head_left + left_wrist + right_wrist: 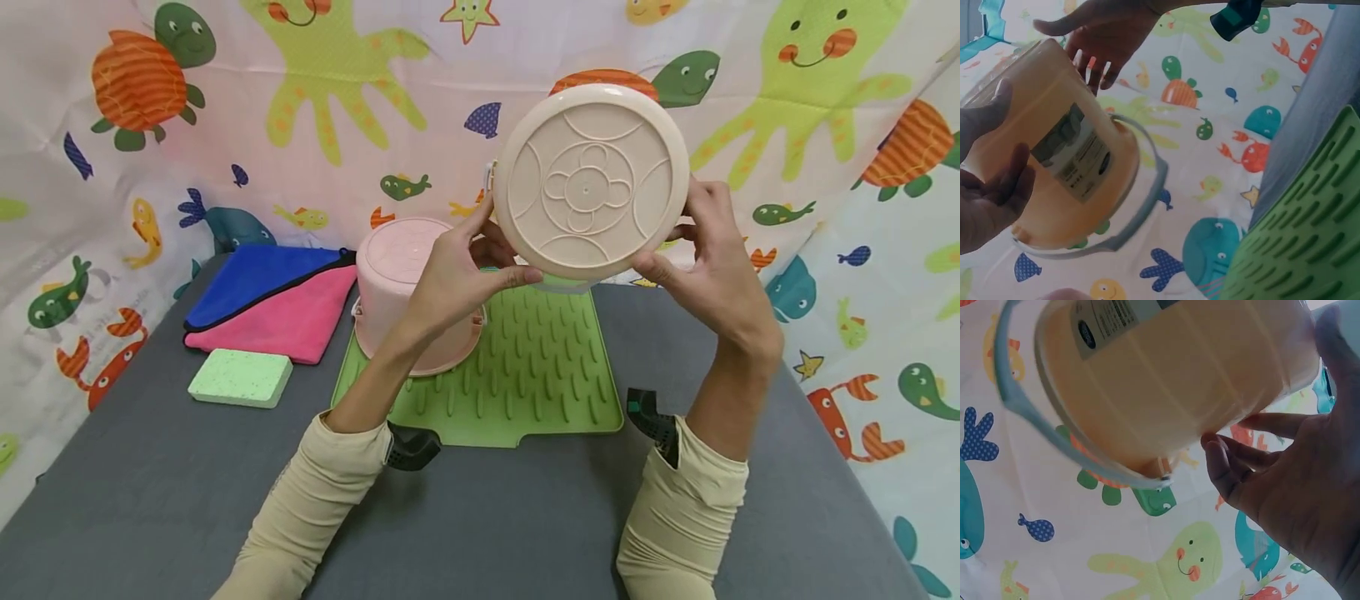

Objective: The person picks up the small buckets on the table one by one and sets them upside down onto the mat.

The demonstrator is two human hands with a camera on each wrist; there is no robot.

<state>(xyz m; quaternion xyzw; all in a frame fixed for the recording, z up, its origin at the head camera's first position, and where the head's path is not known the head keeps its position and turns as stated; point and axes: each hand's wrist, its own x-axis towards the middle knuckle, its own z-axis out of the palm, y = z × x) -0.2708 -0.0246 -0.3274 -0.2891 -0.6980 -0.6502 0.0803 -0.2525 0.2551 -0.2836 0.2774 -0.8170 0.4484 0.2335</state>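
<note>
Raised above the mat, a peach plastic bucket (pixel 588 225) is held between both hands, its round patterned base facing the head camera. My left hand (pixel 457 275) grips the bucket's left side, with the thumb by the lower edge of the base. On the opposite side my right hand (pixel 716 262) holds it, thumb near the base and fingers along the wall. A printed label (pixel 1075 153) and a grey handle (pixel 1157 181) show in the left wrist view. The bucket's inside is hidden.
A pink bucket (pixel 386 271) stands upside down on the green ridged mat (pixel 540 358). To the left lie a blue and pink cloth (pixel 277 308) and a pale green sponge (pixel 240 377) on the grey table (pixel 510 525). A sea-animal print curtain (pixel 442 83) rises behind.
</note>
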